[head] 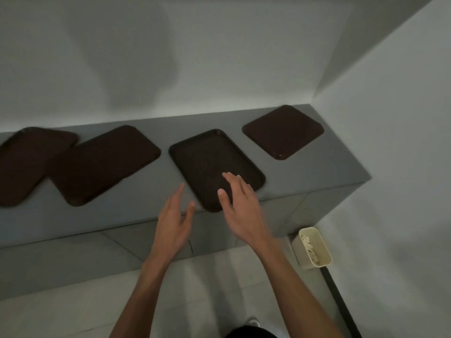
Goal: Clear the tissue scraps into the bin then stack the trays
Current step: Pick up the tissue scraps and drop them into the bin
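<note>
Four brown trays lie flat along the grey desk (pixel 329 172), none stacked yet. The far-left tray (pixel 29 164) runs out of view, its right corner meeting the second tray (pixel 105 164) — which lies on top I cannot tell. Next, the left hand (pixel 172 225) hovers just off the near-left corner of the third tray (pixel 207 162), fingers straight and spread, its grip wide and empty. The right hand (pixel 240 203) is over that tray's near end, grip equally wide, holding nothing; blur hides whether the fingertips touch. The fourth tray (pixel 283 131) sits apart, near the wall corner. On the floor at the right stands the bin (pixel 299 252), with the tissue scraps (pixel 310 247) inside. No scrap shows on any tray, so clearing looks done and stacking is the step in hand.

To do it well, I judge: take the third tray by its two long rims and lift rather than drag — its near corner reaches the desk's front edge. Turn it to match the tray below, then lower it square so the rims nest.
</note>
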Available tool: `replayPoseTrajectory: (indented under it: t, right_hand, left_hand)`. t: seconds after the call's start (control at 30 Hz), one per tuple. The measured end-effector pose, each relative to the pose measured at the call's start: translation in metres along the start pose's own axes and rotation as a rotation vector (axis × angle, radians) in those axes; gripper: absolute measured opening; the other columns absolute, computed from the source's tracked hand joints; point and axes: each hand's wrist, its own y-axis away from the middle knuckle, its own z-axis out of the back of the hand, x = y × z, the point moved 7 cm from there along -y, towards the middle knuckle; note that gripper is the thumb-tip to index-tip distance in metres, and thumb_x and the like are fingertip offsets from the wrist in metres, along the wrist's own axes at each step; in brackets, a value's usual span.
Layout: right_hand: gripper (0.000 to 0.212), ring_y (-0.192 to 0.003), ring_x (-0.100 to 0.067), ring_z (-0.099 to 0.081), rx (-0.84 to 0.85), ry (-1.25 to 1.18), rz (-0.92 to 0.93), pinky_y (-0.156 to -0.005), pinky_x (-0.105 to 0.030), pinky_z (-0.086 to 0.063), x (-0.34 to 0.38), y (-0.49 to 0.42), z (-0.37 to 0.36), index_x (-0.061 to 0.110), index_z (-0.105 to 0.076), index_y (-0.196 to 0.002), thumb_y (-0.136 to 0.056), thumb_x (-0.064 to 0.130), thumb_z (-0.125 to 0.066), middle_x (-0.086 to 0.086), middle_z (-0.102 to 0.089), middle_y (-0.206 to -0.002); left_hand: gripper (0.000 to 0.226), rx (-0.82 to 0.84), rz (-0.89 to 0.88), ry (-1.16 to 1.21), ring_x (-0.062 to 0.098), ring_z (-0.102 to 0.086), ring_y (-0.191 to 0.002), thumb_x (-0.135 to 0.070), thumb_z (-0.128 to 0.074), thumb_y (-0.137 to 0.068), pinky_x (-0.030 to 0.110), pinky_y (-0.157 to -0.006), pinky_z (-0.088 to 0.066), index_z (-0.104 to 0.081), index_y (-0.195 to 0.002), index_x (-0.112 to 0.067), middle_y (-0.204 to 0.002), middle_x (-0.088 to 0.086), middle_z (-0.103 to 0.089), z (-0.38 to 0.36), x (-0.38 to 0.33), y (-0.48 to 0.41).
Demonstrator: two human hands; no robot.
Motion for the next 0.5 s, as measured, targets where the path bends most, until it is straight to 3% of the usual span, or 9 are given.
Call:
replayPoseTrajectory:
  t: [0.13,0.23,0.5]
  right_hand:
    - [0.06,-0.161,-0.018,-0.019,0.066,0.021,0.051,-0.132,-0.043,-0.013,0.084,-0.005,-0.078,0.026,-0.027,-0.165,-0.111,0.051,-0.034,-0.001,-0.035,-0.169]
    - [0.062,-0.16,-0.019,-0.022,0.105,0.03,0.096,-0.132,-0.045,-0.015,0.145,-0.007,-0.136,0.023,-0.028,-0.165,-0.111,0.051,-0.036,-0.002,-0.035,-0.169]
    - [0.062,-0.161,-0.016,-0.017,0.256,-0.003,0.226,-0.131,-0.044,-0.018,0.295,-0.018,-0.269,0.028,-0.026,-0.166,-0.111,0.056,-0.029,0.003,-0.028,-0.173]
  left_hand:
    - [0.061,-0.047,0.088,-0.054,0.021,-0.032,-0.153,-0.047,-0.045,-0.106,0.041,-0.123,-0.029,-0.029,-0.162,-0.026,-0.166,0.002,-0.035,0.104,0.08,0.027]
    - [0.062,-0.089,0.138,-0.085,0.028,-0.036,-0.15,-0.048,-0.045,-0.104,0.048,-0.121,-0.034,-0.032,-0.161,-0.024,-0.163,0.007,-0.038,0.18,0.137,0.043]
    - [0.056,-0.256,0.229,-0.123,0.028,-0.04,-0.146,-0.035,-0.051,-0.106,0.031,-0.115,-0.029,-0.039,-0.157,-0.014,-0.158,0.011,-0.044,0.346,0.246,0.06]
